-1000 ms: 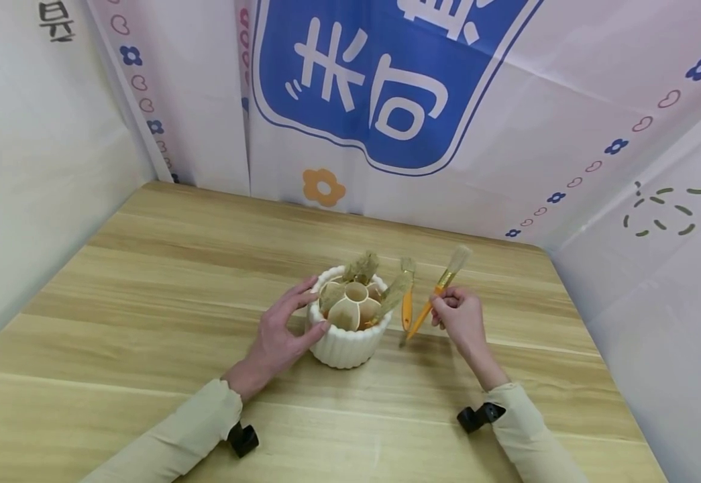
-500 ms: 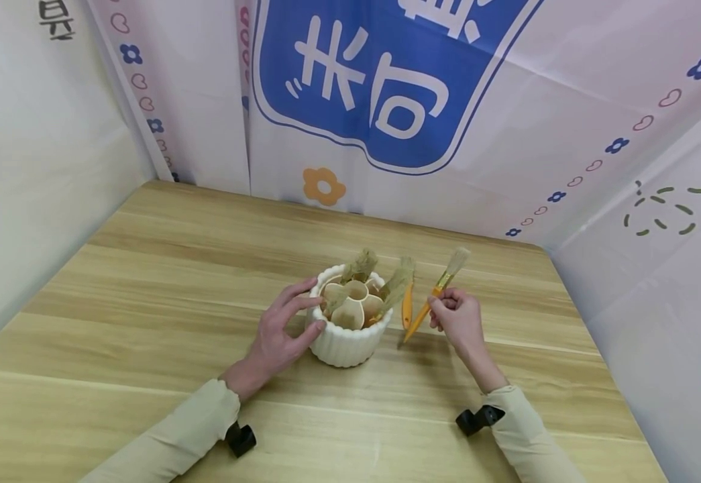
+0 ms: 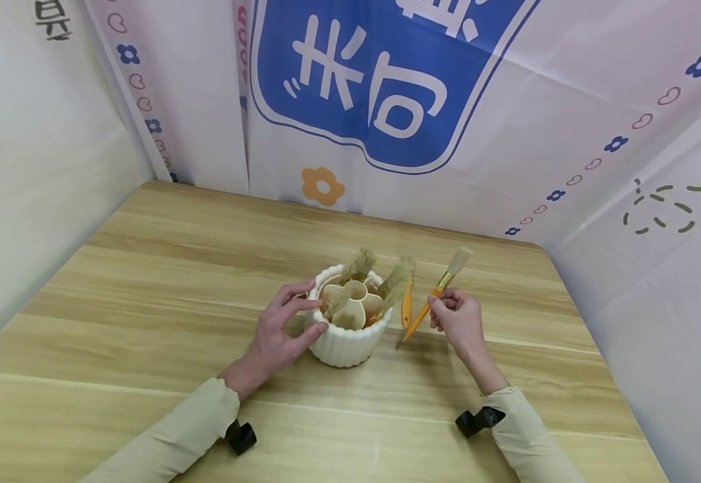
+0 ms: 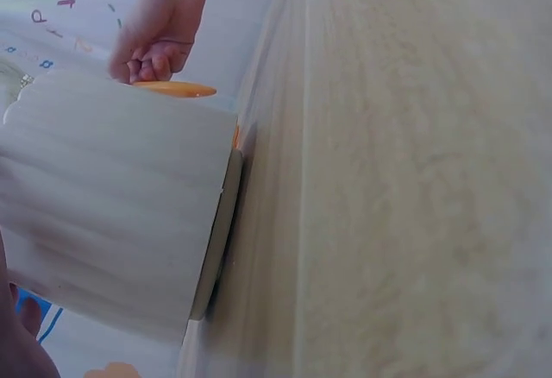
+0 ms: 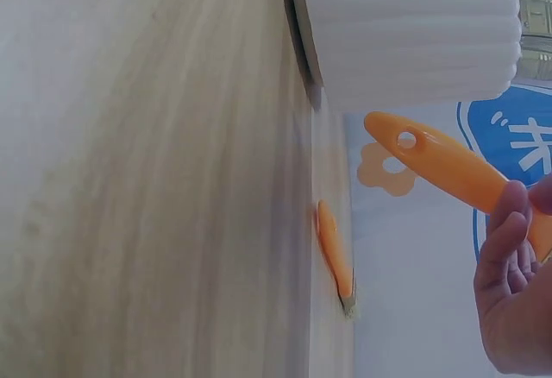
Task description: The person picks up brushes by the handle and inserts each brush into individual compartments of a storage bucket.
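Note:
A white ribbed pot [image 3: 345, 349] with petal-shaped compartments inside stands on the wooden table. Several brushes lean in it; one's pale bristles [image 3: 362, 261] stick up at the back. My left hand [image 3: 280, 335] holds the pot's left side, thumb at the near rim and fingers along the far-left rim. To the right, my right hand [image 3: 459, 318] pinches an orange-handled paintbrush [image 3: 420, 320] by its handle, bristles up and away. The handle's end points down towards the table, beside the pot. A second orange-handled paintbrush [image 5: 335, 248] lies on the table behind it.
White printed cloth walls [image 3: 205, 134] rise behind the table's far edge and on both sides. A black wrist camera [image 3: 479, 420] is on the right sleeve, another black camera [image 3: 241, 437] on the left. Wooden tabletop [image 3: 145, 322] surrounds the pot.
The pot's compartments and the brushes in them have turned slightly counterclockwise; the right-hand bristles have shifted towards the back. My right hand and its paintbrush have hardly moved.

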`<state>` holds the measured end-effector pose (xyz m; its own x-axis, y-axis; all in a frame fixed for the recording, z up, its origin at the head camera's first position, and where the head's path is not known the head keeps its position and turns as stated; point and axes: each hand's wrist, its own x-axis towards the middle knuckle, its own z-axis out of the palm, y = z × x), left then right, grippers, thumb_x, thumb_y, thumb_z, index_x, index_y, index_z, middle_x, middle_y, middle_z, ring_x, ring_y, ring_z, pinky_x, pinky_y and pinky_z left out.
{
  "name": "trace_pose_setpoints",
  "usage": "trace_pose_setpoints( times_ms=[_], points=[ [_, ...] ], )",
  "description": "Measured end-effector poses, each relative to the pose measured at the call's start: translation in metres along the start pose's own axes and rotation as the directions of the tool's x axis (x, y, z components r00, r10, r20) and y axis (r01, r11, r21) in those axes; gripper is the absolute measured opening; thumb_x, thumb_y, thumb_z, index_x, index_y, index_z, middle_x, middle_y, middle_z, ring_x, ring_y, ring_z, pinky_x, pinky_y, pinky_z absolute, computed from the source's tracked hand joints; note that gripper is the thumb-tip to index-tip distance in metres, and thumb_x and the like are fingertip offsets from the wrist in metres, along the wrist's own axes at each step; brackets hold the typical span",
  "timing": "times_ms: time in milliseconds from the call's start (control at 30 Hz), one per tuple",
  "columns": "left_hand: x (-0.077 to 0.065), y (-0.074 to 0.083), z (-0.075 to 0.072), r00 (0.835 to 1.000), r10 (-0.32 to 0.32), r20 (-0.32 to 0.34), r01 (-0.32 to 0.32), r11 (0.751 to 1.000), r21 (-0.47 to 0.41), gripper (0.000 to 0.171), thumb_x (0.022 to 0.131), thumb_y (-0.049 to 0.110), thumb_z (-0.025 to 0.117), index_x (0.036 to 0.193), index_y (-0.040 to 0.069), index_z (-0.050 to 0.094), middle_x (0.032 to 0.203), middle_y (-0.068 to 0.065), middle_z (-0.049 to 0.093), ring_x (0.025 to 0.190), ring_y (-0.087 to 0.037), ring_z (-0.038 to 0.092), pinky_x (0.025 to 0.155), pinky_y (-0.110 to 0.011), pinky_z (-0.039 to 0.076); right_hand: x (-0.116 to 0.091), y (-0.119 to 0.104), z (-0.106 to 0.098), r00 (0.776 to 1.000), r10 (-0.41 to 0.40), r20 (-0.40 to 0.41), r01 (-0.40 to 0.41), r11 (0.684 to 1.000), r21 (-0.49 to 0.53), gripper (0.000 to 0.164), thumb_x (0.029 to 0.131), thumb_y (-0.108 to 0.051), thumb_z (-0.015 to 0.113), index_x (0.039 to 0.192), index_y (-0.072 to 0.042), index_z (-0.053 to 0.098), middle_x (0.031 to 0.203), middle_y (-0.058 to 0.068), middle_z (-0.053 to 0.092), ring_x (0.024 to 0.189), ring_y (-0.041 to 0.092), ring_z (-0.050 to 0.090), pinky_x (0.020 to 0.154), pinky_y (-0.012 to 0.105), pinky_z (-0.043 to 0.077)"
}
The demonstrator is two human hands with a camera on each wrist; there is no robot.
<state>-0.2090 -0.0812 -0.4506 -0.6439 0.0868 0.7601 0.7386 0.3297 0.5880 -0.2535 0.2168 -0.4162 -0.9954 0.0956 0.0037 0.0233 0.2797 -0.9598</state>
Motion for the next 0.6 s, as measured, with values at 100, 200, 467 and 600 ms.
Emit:
trace_pose_setpoints(
  times_ms=[100,200,467,600],
  points=[
    [-0.0001,-0.0030,0.0006,0.998,0.058,-0.022,-0.058,0.998,-0.035,0.026,0.071,0.004,0.076,0.095,0.001,0.067,0.114,-0.024,0.057,0.121,-0.023,0.054,0.107,-0.019,0.041,-0.0011,-0.0010,-0.0002,1.000,-0.011,0.002,0.012,1.000,-0.003,0.014,0.087,-0.006,0.059,0.090,0.008,0.055,0.054,-0.007,0.056,0.042,0.006,0.054,0.041,0.017,0.045],
    [0.0002,-0.0054,0.0007,0.992,0.123,-0.042,-0.125,0.990,-0.063,0.022,0.074,0.003,0.073,0.095,-0.002,0.068,0.110,-0.027,0.057,0.121,-0.023,0.054,0.105,-0.021,0.043,-0.0021,-0.0020,-0.0001,1.000,-0.018,0.004,0.018,1.000,0.002,0.013,0.086,-0.006,0.059,0.088,0.007,0.055,0.054,-0.007,0.056,0.042,0.006,0.054,0.040,0.017,0.045],
    [0.0013,-0.0064,-0.0006,0.981,0.184,-0.057,-0.189,0.979,-0.082,0.019,0.083,0.012,0.070,0.095,-0.002,0.070,0.106,-0.028,0.058,0.121,-0.025,0.055,0.104,-0.023,0.045,-0.0044,-0.0030,0.0017,1.000,-0.023,-0.001,0.023,1.000,0.009,0.015,0.087,-0.004,0.059,0.090,0.010,0.054,0.053,-0.008,0.056,0.042,0.006,0.054,0.040,0.017,0.045],
    [0.0019,-0.0070,-0.0007,0.974,0.212,-0.075,-0.219,0.971,-0.099,0.021,0.085,0.016,0.069,0.095,-0.003,0.070,0.105,-0.028,0.058,0.119,-0.025,0.057,0.101,-0.022,0.047,-0.0060,-0.0056,0.0029,1.000,-0.031,-0.001,0.031,0.999,0.011,0.015,0.087,-0.003,0.058,0.090,0.010,0.055,0.053,-0.009,0.056,0.042,0.005,0.054,0.040,0.017,0.045]
  ],
)
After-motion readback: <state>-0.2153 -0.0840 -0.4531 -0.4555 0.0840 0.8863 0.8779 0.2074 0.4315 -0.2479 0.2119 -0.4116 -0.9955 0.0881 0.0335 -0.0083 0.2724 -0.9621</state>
